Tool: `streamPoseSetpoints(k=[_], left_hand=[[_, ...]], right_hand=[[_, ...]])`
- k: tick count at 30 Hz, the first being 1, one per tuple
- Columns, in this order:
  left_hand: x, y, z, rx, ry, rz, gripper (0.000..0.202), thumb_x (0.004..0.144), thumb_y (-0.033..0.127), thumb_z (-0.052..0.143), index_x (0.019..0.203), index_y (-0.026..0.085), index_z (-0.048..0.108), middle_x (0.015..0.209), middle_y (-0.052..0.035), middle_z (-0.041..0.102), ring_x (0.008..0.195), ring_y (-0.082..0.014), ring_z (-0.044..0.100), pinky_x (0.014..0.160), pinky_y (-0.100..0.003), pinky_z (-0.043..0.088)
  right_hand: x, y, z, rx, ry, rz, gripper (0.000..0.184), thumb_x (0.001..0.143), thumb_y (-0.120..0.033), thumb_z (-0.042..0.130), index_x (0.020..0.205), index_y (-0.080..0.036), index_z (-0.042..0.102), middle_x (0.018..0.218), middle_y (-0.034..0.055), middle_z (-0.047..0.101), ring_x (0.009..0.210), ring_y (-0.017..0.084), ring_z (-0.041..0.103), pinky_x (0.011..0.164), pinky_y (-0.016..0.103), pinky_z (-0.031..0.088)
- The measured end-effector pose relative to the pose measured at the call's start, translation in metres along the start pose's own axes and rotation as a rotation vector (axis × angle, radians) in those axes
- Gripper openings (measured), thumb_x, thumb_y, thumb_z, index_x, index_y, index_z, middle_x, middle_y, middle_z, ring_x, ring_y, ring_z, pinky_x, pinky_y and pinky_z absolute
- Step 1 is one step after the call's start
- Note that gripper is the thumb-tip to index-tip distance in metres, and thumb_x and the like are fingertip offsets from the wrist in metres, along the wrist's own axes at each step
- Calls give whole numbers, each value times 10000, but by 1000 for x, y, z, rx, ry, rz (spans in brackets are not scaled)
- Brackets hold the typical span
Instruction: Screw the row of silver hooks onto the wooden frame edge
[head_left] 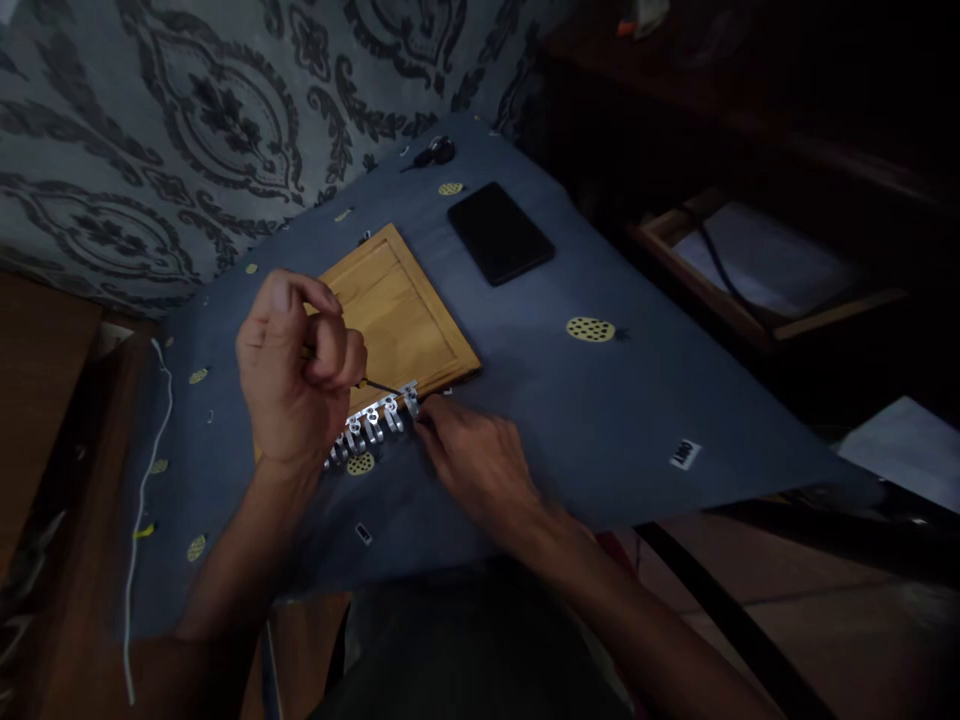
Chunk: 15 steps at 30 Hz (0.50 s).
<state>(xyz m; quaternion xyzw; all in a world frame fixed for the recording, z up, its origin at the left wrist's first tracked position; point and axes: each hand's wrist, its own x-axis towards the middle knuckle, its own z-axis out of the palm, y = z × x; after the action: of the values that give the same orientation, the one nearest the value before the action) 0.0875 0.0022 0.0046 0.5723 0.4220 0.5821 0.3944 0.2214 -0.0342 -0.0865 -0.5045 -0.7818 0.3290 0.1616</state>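
My left hand (296,365) is closed in a fist round a thin screwdriver (379,386), whose tip points at the right end of a silver hook rack (371,425). The rack lies along the near edge of a light wooden panel (397,310) on a blue cloth-covered table (600,420). My right hand (480,465) rests on the cloth with its fingertips pressed together at the rack's right end; anything between them is too small to make out.
A black phone (500,232) lies flat beyond the panel. A small dark object (435,153) sits at the table's far corner. A white cable (146,480) runs down the left edge. Patterned wall behind; an open drawer (757,270) stands right.
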Motion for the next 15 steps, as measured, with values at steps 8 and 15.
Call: streamPoseSetpoints(k=[8,15], left_hand=[[-1,-7,1,-3,53,-4,299,1011,453,600,810,235,561,496,104,147,400,-62,87,405,-243,164],[-2,-10,3,-28,38,-22,282,991,449,634,814,239,568,486,102,151,403,-69,107,419,-251,155]], right_hand=[[0,1,0,21,21,-14,205,1036,-183,502,1151,-194,672,1002,70,804,795,177,722,605,283,344],[1,1,1,19,22,-2,192,1028,-181,515,1130,-201,676,992,66,802,782,173,716,611,288,347]])
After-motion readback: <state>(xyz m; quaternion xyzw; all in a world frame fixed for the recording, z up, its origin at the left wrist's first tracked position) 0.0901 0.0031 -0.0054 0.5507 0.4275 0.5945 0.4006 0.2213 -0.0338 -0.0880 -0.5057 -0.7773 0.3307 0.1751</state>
